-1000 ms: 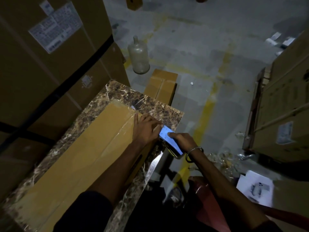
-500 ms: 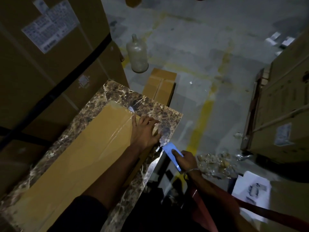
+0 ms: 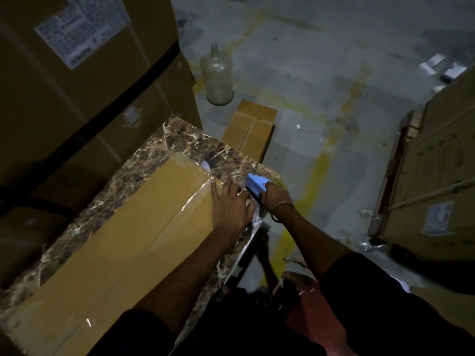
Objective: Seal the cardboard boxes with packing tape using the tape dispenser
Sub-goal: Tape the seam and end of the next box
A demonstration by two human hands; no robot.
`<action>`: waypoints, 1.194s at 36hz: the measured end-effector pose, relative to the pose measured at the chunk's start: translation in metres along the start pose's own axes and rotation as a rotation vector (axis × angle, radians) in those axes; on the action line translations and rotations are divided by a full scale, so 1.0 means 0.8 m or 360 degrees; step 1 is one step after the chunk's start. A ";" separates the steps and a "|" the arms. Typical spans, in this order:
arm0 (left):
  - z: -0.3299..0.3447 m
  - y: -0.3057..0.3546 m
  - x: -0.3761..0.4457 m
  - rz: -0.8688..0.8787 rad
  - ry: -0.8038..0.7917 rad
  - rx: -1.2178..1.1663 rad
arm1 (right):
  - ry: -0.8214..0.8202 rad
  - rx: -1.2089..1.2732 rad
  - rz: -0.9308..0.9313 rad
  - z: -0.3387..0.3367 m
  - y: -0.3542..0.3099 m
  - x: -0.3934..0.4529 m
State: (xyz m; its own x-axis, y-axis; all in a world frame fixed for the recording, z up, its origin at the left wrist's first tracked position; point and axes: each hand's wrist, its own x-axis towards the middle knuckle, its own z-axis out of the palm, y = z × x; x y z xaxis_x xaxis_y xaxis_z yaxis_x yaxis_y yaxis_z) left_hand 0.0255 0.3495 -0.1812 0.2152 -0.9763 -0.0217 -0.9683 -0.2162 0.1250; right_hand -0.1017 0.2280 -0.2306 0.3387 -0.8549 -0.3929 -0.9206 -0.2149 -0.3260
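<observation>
- Marble tabletop (image 3: 164, 140) carries my long cardboard box (image 3: 123, 240), its long axis running from near-left to far-right.
- My left hand (image 3: 231, 204) presses flat on its far end.
- My right hand (image 3: 276, 197) grips the blue tape dispenser (image 3: 255, 185) just beside that end.

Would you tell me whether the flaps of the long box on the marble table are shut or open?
Shut: the long box shows flat flaps with glossy tape across its far end.

Dim room: grey concrete floor (image 3: 321, 73) crossed by worn yellow painted lines (image 3: 312, 181); brown marble-patterned desk (image 3: 180, 140); tall stacked labelled cartons (image 3: 77, 86); clear plastic water jug (image 3: 217, 78) standing on the floor.
</observation>
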 end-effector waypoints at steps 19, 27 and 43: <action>-0.017 -0.093 0.019 -0.0047 0.0116 -0.0139 | 0.0350 0.0902 -0.0212 0.015 -0.109 -0.103; -0.034 -0.175 0.085 -0.0379 0.0171 -0.0022 | 0.0623 0.0599 -0.0357 0.030 -0.114 -0.104; -0.041 -0.269 0.190 -0.0591 -0.0858 -0.0692 | 0.0033 0.0947 -0.0097 0.000 -0.114 -0.093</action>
State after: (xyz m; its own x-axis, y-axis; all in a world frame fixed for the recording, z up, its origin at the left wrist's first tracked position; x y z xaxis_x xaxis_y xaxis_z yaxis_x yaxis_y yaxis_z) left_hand 0.2711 0.2478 -0.1792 0.3162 -0.7330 -0.6023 -0.6847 -0.6157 0.3899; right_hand -0.0430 0.3114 -0.1712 0.3782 -0.8596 -0.3436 -0.6307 0.0324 -0.7754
